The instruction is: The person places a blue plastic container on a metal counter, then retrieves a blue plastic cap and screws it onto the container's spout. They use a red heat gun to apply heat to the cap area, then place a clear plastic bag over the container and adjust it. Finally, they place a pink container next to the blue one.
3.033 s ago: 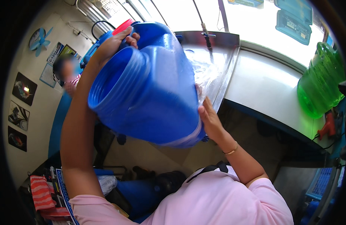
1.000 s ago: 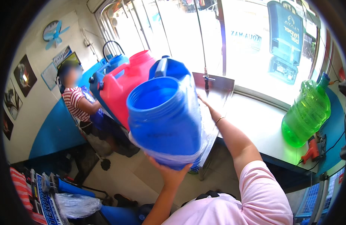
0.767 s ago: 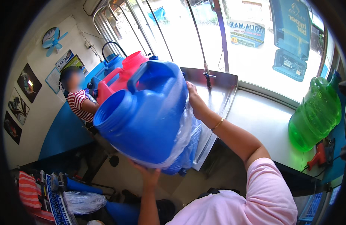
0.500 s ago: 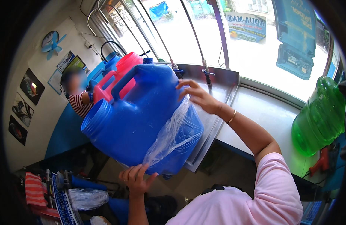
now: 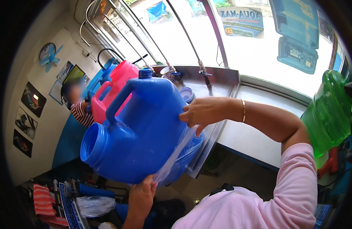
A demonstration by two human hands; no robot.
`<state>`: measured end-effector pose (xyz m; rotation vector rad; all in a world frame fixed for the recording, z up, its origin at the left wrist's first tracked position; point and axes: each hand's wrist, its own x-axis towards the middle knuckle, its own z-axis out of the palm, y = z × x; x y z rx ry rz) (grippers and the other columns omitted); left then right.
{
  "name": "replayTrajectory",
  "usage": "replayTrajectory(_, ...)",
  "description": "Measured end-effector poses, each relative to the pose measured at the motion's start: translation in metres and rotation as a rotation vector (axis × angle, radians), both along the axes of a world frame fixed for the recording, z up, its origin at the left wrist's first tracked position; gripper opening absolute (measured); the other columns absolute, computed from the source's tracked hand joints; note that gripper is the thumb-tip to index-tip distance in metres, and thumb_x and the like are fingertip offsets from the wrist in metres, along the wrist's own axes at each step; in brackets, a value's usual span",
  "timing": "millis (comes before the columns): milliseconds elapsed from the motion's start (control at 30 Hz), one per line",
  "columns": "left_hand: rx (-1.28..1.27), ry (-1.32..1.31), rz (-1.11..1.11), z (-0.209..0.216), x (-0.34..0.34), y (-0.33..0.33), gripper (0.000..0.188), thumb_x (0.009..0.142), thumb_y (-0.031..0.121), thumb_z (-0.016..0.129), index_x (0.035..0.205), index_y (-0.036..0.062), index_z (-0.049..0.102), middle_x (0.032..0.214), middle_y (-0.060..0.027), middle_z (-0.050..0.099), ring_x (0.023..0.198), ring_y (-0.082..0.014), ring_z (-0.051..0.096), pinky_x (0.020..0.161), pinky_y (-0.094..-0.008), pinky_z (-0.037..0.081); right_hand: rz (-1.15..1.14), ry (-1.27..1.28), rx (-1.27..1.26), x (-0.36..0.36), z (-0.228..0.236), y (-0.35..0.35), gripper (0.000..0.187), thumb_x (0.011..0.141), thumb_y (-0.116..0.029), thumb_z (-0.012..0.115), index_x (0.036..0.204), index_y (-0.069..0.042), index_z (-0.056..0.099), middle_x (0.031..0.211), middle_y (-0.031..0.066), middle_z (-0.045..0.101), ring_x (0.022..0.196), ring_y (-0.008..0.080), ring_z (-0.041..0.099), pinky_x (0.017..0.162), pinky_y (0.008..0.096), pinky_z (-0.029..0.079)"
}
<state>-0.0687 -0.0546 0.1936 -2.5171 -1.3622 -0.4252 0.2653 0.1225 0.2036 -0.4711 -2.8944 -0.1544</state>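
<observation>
A large blue plastic water jug (image 5: 149, 126) is tilted in front of me, its wide uncapped mouth facing left and a dark blue cap on its upper spout. Clear plastic film (image 5: 175, 155) wraps the jug's lower part. My right hand (image 5: 202, 111) is at the upper right of the jug, fingers pinched on the film's edge. Down at the near side, my left hand (image 5: 144, 191) has its fingers closed on the film's other end. The jug's underside is hidden by film and hands.
A pink jug (image 5: 101, 105) and another blue jug (image 5: 104, 78) stand behind. Taps (image 5: 204, 72) hang over the steel counter (image 5: 231, 84). A green bottle (image 5: 326, 114) and a red-handled tool (image 5: 330, 164) are at right. Another person's striped sleeve (image 5: 80, 114) shows at left.
My right hand has closed on the film and moved down a little. My left hand has shifted right and gripped the film. The film now looks narrower and more bunched.
</observation>
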Motion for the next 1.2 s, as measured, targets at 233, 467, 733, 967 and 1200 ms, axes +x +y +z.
replayTrajectory(233, -0.123, 0.220, 0.013, 0.063, 0.019, 0.002, 0.049, 0.073, 0.024, 0.078, 0.112, 0.0066, 0.055, 0.087, -0.0081, 0.064, 0.077, -0.0281, 0.062, 0.073, -0.0405, 0.046, -0.130, 0.069, -0.030, 0.024, 0.038, 0.007, 0.039, 0.070, -0.041, 0.079, 0.096, -0.014, 0.068, 0.088, 0.0001, 0.068, 0.104, 0.0228, 0.055, 0.092, 0.0436, 0.035)
replayTrajectory(467, 0.066, -0.370, 0.212, 0.097, -0.028, -0.027, 0.075, 0.076, 0.059, 0.071, 0.120, 0.0029, 0.051, 0.119, -0.0121, 0.055, 0.113, -0.0239, 0.053, 0.098, -0.0431, 0.038, 0.002, 0.776, -0.032, 0.025, 0.085, 0.011, 0.043, 0.074, -0.035, 0.081, 0.110, -0.016, 0.067, 0.115, 0.0062, 0.061, 0.114, 0.0262, 0.051, 0.096, 0.0408, 0.043)
replayTrajectory(733, -0.058, -1.807, 0.101, -0.053, -0.049, 0.053, 0.090, 0.088, 0.076, 0.024, 0.149, 0.0095, 0.025, 0.155, -0.0123, 0.022, 0.141, -0.0319, 0.025, 0.114, -0.0478, 0.023, -0.207, 1.467, -1.351, -0.022, -0.078, 0.099, 0.068, 0.098, -0.059, 0.035, 0.143, -0.009, 0.042, 0.141, 0.0119, 0.047, 0.127, 0.0204, 0.046, 0.107, 0.0354, 0.036)
replayTrajectory(967, -0.147, -1.466, 0.169, -0.171, -0.120, 0.057, 0.094, 0.089, 0.072, 0.037, 0.153, 0.0105, 0.007, 0.158, -0.0126, 0.010, 0.143, -0.0323, 0.018, 0.117, -0.0480, 0.015, -0.359, 1.094, -1.374, -0.034, -0.108, 0.062, 0.055, 0.104, -0.042, 0.032, 0.147, -0.007, 0.036, 0.138, 0.0106, 0.050, 0.124, 0.0168, 0.048, 0.106, 0.0319, 0.037)
replayTrajectory(1200, -0.218, -1.641, 0.056, -0.207, -0.105, 0.031, 0.109, 0.079, 0.078, 0.048, 0.153, 0.0086, 0.007, 0.158, -0.0108, 0.012, 0.144, -0.0289, 0.015, 0.117, -0.0453, 0.013, -0.305, 1.374, -1.156, -0.018, -0.086, 0.064, 0.056, 0.103, -0.048, 0.029, 0.148, -0.015, 0.037, 0.147, 0.0069, 0.042, 0.128, 0.0204, 0.042, 0.111, 0.0332, 0.028)
